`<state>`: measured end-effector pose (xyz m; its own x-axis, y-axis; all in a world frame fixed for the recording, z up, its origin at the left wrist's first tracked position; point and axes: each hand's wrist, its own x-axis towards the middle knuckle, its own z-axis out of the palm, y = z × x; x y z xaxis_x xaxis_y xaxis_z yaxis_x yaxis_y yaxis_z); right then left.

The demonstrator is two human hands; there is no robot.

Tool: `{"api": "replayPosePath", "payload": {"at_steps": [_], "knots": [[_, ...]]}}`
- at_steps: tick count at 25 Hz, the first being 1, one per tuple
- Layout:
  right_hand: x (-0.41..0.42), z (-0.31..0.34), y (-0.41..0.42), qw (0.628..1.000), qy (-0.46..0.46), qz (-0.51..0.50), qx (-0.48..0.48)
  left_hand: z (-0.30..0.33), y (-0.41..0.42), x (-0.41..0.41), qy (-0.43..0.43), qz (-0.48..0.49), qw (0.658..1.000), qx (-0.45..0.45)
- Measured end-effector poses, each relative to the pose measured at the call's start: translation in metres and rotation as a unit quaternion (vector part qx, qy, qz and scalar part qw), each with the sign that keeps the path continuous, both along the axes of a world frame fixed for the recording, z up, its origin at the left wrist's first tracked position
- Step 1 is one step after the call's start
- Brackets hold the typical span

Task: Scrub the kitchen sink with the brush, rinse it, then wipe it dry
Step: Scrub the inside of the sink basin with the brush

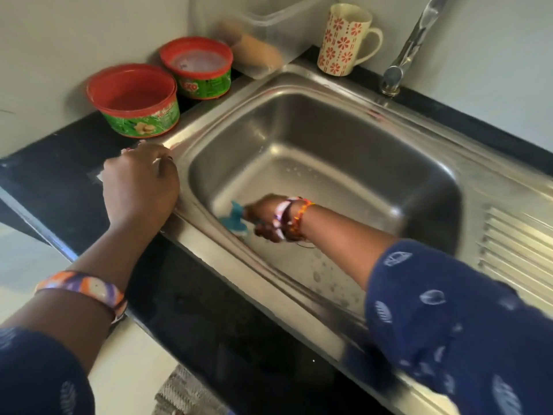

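Observation:
A stainless steel sink (314, 85) fills the middle of the view, with drops and suds on its near inner wall. My right hand (266, 218) is down inside the basin and grips a teal brush (235, 218), whose head lies against the near-left wall. My left hand (140, 184) rests on the sink's left rim at the counter edge, fingers curled over something pale that I cannot make out. The tap (410, 49) stands at the back right, with no water running.
Two red-and-green tubs (134, 100) (199, 67) sit on the black counter (59, 163) at the back left. A clear plastic container (263, 40) and a flowered mug (344, 40) stand behind the basin. A ribbed drainboard (517, 250) lies to the right.

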<state>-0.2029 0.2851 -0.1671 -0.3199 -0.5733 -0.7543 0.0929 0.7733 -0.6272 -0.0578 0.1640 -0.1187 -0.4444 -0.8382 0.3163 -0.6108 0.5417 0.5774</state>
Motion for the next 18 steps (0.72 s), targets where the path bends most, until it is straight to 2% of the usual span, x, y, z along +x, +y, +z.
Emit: {"api": "replayPosePath", "payload": {"at_steps": [1, 3, 5, 6, 8, 10, 12, 14, 16, 18], "knots": [[0.006, 0.007, -0.018, 0.997, -0.039, -0.045, -0.041, 0.000, 0.000, 0.000, -0.002, 0.003, 1.000, 0.001], [0.008, 0.014, -0.022, 0.998, -0.038, -0.023, -0.052, -0.002, -0.003, 0.002, -0.004, 0.005, 1.000, 0.006], [-0.008, 0.014, 0.015, 0.998, 0.007, 0.047, 0.031, -0.003, -0.005, 0.002, -0.017, -0.005, 1.000, 0.015], [-0.010, 0.017, 0.039, 0.985, 0.068, 0.126, 0.100, -0.004, -0.006, 0.002, -0.033, -0.011, 0.999, 0.019], [-0.022, 0.017, 0.092, 0.925, 0.143, 0.284, 0.209, -0.004, -0.007, 0.002, -0.074, -0.031, 0.996, 0.027], [-0.024, 0.033, 0.129, 0.883, 0.182, 0.332, 0.279, -0.004, -0.008, 0.004, -0.110, -0.057, 0.992, 0.036], [-0.021, 0.041, 0.138, 0.896, 0.163, 0.298, 0.285, -0.001, -0.013, 0.004, -0.153, -0.079, 0.983, 0.065], [-0.008, 0.034, 0.123, 0.926, 0.135, 0.265, 0.233, 0.004, -0.018, 0.001, -0.233, -0.108, 0.964, 0.070], [0.006, 0.017, 0.086, 0.974, 0.105, 0.143, 0.142, 0.014, -0.024, -0.003, -0.299, -0.130, 0.943, 0.066], [0.018, 0.001, 0.034, 0.990, 0.118, 0.074, 0.023, 0.026, -0.028, -0.007, -0.341, -0.140, 0.928, 0.052]]}}
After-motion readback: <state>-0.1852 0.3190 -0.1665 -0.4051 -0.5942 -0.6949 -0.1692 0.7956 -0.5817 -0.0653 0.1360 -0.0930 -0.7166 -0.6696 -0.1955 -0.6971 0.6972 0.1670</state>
